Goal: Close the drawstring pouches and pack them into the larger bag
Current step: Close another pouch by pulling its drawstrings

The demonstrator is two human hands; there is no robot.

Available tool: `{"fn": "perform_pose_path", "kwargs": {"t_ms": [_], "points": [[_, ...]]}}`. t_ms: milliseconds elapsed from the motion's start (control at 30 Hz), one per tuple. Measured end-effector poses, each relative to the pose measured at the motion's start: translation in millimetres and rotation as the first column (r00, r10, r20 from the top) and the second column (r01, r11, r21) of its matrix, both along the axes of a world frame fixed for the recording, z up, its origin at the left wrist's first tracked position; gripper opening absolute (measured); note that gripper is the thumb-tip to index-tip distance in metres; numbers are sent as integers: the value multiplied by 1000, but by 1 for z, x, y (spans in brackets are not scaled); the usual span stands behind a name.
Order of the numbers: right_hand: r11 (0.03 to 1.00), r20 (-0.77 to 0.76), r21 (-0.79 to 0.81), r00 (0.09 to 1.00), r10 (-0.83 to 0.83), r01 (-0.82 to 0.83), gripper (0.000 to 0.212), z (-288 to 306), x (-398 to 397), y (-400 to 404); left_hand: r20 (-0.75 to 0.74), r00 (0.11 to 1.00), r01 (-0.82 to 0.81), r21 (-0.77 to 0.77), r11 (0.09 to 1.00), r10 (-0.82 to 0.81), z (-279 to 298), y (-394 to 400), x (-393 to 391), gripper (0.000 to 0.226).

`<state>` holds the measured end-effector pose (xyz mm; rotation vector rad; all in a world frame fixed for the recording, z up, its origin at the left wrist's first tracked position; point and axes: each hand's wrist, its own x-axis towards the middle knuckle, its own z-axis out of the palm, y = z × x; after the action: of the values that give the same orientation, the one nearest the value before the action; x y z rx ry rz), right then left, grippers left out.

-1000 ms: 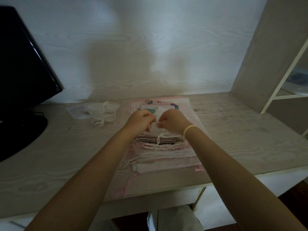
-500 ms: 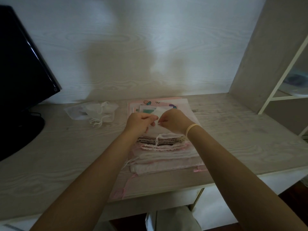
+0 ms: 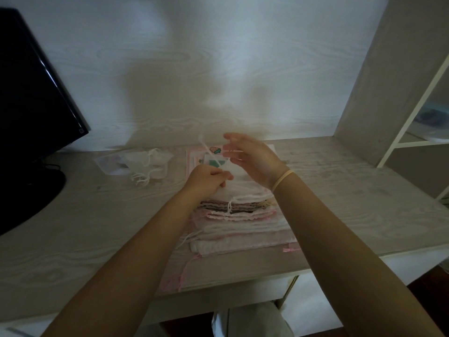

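The top white pouch (image 3: 239,188) lies on the pouch stack (image 3: 243,229) at the desk's middle. Its drawstring (image 3: 209,152) is pinched by the left hand (image 3: 206,182); the right hand (image 3: 250,161) is blurred, fingers spread, grasping nothing discernible. The mouth should be steadied while the cord is drawn evenly.

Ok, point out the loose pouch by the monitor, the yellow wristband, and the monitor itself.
Loose pouch (image 3: 155,164): head view, on its sheer white cloth body.
Yellow wristband (image 3: 283,180): head view, on the band across the right wrist.
Monitor (image 3: 29,93): head view, on the dark screen.
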<state>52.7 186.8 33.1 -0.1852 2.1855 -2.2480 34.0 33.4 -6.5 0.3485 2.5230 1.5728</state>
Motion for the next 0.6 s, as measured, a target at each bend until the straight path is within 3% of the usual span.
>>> {"fn": "perform_pose_path", "kwargs": {"t_ms": [33,100,167,233,367,500,600], "points": [[998,-6,36,999,-51,51,28,-2,-2,0,72,997,10,78,997,-16,1,-2,0,23],[953,-36,273,991,-131,135,24,-11,-2,0,172,984,10,155,988,-37,-1,-6,-3,25],[865,-82,486,991,-102,129,18,-19,2,-2,233,971,7,163,987,-46,-2,-9,-6,28],[783,-158,600,984,-83,162,14,-27,1,-5,269,962,-4,172,985,-43,-2,-10,-8,26],[680,-243,685,962,-126,262,4,-34,-5,-7,291,955,-10,240,971,-62,-1,-8,-6,19],[653,-209,734,977,-46,188,3,-32,-4,-5,260,962,18,229,973,-79,-3,-9,-4,24],[684,-153,714,987,-57,150,8,-33,-5,6,197,980,-24,231,973,-23,-8,-14,-9,17]]}}
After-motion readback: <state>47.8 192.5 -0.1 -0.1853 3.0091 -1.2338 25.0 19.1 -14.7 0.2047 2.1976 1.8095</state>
